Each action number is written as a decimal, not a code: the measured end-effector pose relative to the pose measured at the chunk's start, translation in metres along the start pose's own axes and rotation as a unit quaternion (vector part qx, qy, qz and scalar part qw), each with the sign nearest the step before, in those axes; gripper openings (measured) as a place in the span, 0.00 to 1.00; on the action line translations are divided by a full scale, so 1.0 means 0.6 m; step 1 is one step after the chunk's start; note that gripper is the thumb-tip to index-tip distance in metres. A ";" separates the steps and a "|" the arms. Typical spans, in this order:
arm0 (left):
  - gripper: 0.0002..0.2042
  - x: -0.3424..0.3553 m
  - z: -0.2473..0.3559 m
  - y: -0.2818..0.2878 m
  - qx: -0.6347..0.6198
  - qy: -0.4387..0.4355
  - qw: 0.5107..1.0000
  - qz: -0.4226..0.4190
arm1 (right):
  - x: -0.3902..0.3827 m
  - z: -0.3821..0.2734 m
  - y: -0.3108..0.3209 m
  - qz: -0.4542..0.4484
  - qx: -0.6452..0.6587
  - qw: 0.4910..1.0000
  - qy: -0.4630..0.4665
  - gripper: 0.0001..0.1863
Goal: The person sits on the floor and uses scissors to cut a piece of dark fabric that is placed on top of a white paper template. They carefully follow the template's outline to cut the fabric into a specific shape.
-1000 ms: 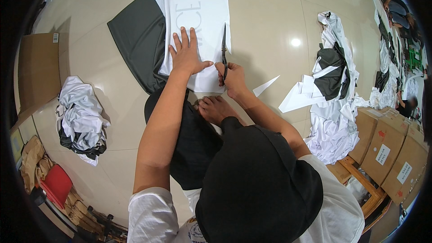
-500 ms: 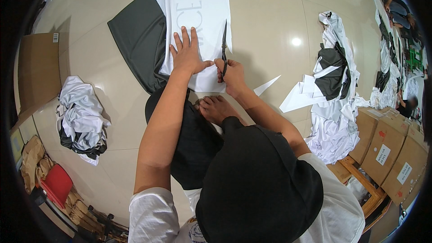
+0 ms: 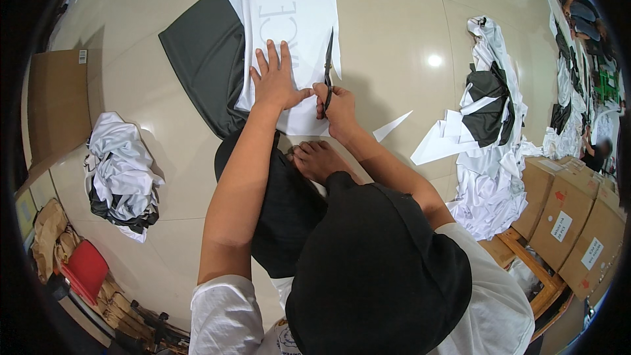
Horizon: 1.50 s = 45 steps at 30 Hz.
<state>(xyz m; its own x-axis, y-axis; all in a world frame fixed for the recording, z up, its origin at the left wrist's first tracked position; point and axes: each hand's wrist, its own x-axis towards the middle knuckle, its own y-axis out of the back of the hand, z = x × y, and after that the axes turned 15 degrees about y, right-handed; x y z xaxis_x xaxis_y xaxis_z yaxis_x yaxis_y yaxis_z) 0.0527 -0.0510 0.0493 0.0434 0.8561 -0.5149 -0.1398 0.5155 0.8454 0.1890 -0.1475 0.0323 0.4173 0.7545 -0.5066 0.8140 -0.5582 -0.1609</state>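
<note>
My left hand [image 3: 275, 82] lies flat with spread fingers on a white sheet [image 3: 302, 10] that has faint printed lettering. A dark grey fabric [image 3: 197, 56] extends from under the sheet's left side. My right hand [image 3: 335, 106] grips black scissors [image 3: 329, 59] along the sheet's right edge, close beside my left thumb. The blades point away from me, and a narrow strip shows outside them. A pointed white offcut [image 3: 391, 125] lies to the right. My bare foot [image 3: 319, 158] is just below the sheet.
A white-and-dark fabric pile [image 3: 121, 164] lies left, near a cardboard box [image 3: 56, 105]. A longer pile [image 3: 486, 184] is at right, beside stacked cartons [image 3: 552, 230]. A red seat [image 3: 85, 263] is lower left. Other people [image 3: 582, 16] sit at the far right among more fabric.
My right hand and the scissors have edged slightly forward along the sheet's right edge. My left hand stays spread on the sheet.
</note>
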 end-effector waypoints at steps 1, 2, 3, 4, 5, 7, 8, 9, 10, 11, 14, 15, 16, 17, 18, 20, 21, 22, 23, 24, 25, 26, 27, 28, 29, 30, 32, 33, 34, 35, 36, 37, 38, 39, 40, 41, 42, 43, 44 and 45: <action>0.69 0.000 -0.001 0.000 -0.001 -0.001 1.000 0.000 | 0.000 0.001 -0.001 0.003 0.001 1.000 0.000 0.14; 0.67 0.001 -0.002 -0.001 -0.003 -0.002 1.000 -0.001 | -0.001 0.001 -0.002 0.005 0.002 1.000 0.001 0.14; 0.65 0.001 -0.003 -0.001 -0.004 -0.003 1.000 -0.001 | 0.000 0.001 -0.002 0.006 -0.004 1.000 -0.003 0.14; 0.61 0.002 -0.004 -0.002 -0.009 -0.003 1.000 0.000 | 0.000 0.001 -0.004 0.006 -0.010 1.000 -0.005 0.14; 0.58 0.003 -0.005 -0.004 -0.014 -0.002 1.000 0.000 | 0.000 0.001 -0.005 0.007 -0.017 1.000 -0.008 0.14; 0.51 0.006 -0.006 -0.008 -0.021 -0.002 1.000 0.002 | -0.002 0.000 -0.005 0.003 -0.012 1.000 -0.007 0.14; 0.48 0.008 -0.008 -0.011 -0.024 -0.002 1.000 0.004 | -0.002 0.000 -0.006 0.000 -0.010 1.000 -0.007 0.14; 0.44 0.010 -0.010 -0.013 -0.027 -0.003 1.000 0.006 | -0.003 -0.001 -0.007 0.000 -0.009 1.000 -0.010 0.14; 0.43 0.010 -0.010 -0.013 -0.031 -0.004 1.000 0.006 | -0.003 -0.002 -0.008 0.001 -0.008 1.000 -0.013 0.15; 0.42 0.009 -0.010 -0.013 -0.034 -0.004 0.999 0.006 | -0.003 -0.004 -0.009 0.001 -0.008 1.000 -0.016 0.15; 0.41 0.010 -0.010 -0.012 -0.038 -0.003 0.999 0.003 | -0.002 -0.009 -0.015 0.011 0.007 1.000 -0.010 0.15; 0.40 0.010 -0.010 -0.011 -0.038 -0.002 0.999 0.003 | -0.001 -0.007 -0.015 0.011 0.008 1.000 -0.006 0.15; 0.40 0.010 -0.009 -0.010 -0.042 -0.001 0.999 0.001 | 0.001 -0.005 -0.016 0.011 0.010 1.000 -0.003 0.15; 0.40 0.010 -0.009 -0.009 -0.046 -0.001 0.999 -0.001 | 0.003 -0.003 -0.017 0.011 0.011 1.000 0.001 0.15; 0.40 0.009 -0.009 -0.008 -0.051 0.000 0.999 -0.003 | 0.004 -0.001 -0.017 0.012 0.012 1.000 0.002 0.15; 0.39 0.009 -0.009 -0.006 -0.060 -0.002 0.998 -0.006 | 0.004 0.000 -0.019 0.015 0.013 1.000 0.002 0.15; 0.38 0.008 -0.009 -0.005 -0.065 -0.003 0.998 -0.007 | 0.004 0.001 -0.020 0.017 0.010 1.000 0.002 0.15; 0.38 0.008 -0.010 -0.005 -0.065 -0.003 0.998 -0.008 | 0.003 0.002 -0.021 0.019 0.008 1.000 0.001 0.15; 0.38 0.009 -0.010 -0.005 -0.065 -0.003 0.998 -0.008 | 0.003 0.002 -0.022 0.020 0.005 1.000 0.001 0.15; 0.37 0.009 -0.009 -0.005 -0.065 -0.003 0.998 -0.009 | 0.004 0.004 -0.023 0.020 0.006 1.000 0.003 0.15; 0.37 0.010 -0.010 -0.005 -0.068 -0.003 0.998 -0.009 | 0.004 0.006 -0.024 0.019 0.008 1.000 0.005 0.15; 0.37 0.010 -0.010 -0.005 -0.071 -0.003 0.997 -0.009 | 0.005 0.007 -0.024 0.019 0.009 1.000 0.007 0.15; 0.36 0.011 -0.010 -0.005 -0.074 -0.004 0.997 -0.009 | 0.005 0.009 -0.023 0.021 0.010 1.000 0.007 0.15; 0.36 0.011 -0.010 -0.005 -0.076 -0.004 0.997 -0.010 | 0.005 0.008 -0.023 0.024 0.011 1.000 0.006 0.15; 0.36 0.012 -0.010 -0.005 -0.077 -0.005 0.997 -0.011 | 0.004 0.007 -0.024 0.026 0.011 1.000 0.005 0.14; 0.36 0.012 -0.011 -0.005 -0.078 -0.006 0.997 -0.011 | 0.004 0.006 -0.024 0.028 0.009 1.000 0.004 0.14; 0.36 0.012 -0.011 -0.004 -0.078 -0.005 0.997 -0.013 | 0.002 0.002 -0.025 0.032 0.005 0.999 0.002 0.14; 0.36 0.012 -0.011 -0.004 -0.079 -0.005 0.997 -0.013 | 0.002 0.001 -0.026 0.032 0.006 0.999 0.002 0.14; 0.36 0.012 -0.012 -0.003 -0.079 -0.005 0.997 -0.013 | 0.001 -0.002 -0.028 0.032 0.006 0.999 0.002 0.14; 0.36 0.012 -0.012 -0.003 -0.079 -0.005 0.997 -0.012 | 0.000 -0.003 -0.029 0.032 0.007 0.999 0.002 0.14; 0.36 0.012 -0.012 -0.003 -0.080 -0.005 0.997 -0.011 | 0.001 -0.003 -0.029 0.029 0.006 1.000 0.001 0.15; 0.36 0.012 -0.012 -0.003 -0.082 -0.005 0.997 -0.013 | 0.002 -0.003 -0.029 0.026 0.005 1.000 0.001 0.15; 0.36 0.013 -0.013 -0.003 -0.083 -0.005 0.996 -0.014 | 0.004 -0.003 -0.030 0.023 0.004 1.000 0.000 0.15; 0.35 0.013 -0.013 -0.003 -0.085 -0.005 0.996 -0.015 | 0.005 -0.003 -0.031 0.025 0.001 1.000 0.001 0.15; 0.35 0.013 -0.014 -0.003 -0.088 -0.005 0.996 -0.016 | 0.005 -0.004 -0.032 0.027 -0.003 1.000 0.002 0.14; 0.35 0.013 -0.014 -0.002 -0.090 -0.005 0.996 -0.018 | 0.006 -0.004 -0.033 0.029 -0.006 1.000 0.003 0.14; 0.35 0.012 -0.014 -0.002 -0.093 -0.005 0.996 -0.019 | 0.006 -0.003 -0.034 0.028 -0.002 1.000 0.004 0.14; 0.35 0.012 -0.014 -0.001 -0.093 -0.005 0.996 -0.019 | 0.007 -0.002 -0.035 0.028 0.002 1.000 0.005 0.14; 0.35 0.012 -0.014 -0.001 -0.093 -0.004 0.995 -0.018 | 0.008 -0.001 -0.035 0.027 0.005 1.000 0.006 0.13; 0.35 0.012 -0.013 -0.001 -0.093 -0.004 0.995 -0.018 | 0.008 0.000 -0.036 0.028 0.005 1.000 0.009 0.13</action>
<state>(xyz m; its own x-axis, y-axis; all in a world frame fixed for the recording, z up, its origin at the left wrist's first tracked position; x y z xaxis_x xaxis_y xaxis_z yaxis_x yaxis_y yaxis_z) 0.0451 -0.0452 0.0442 0.0594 0.8376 -0.5431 -0.3189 0.5315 0.7848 0.1734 -0.1317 0.0330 0.4700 0.7273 -0.5001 0.7849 -0.6036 -0.1403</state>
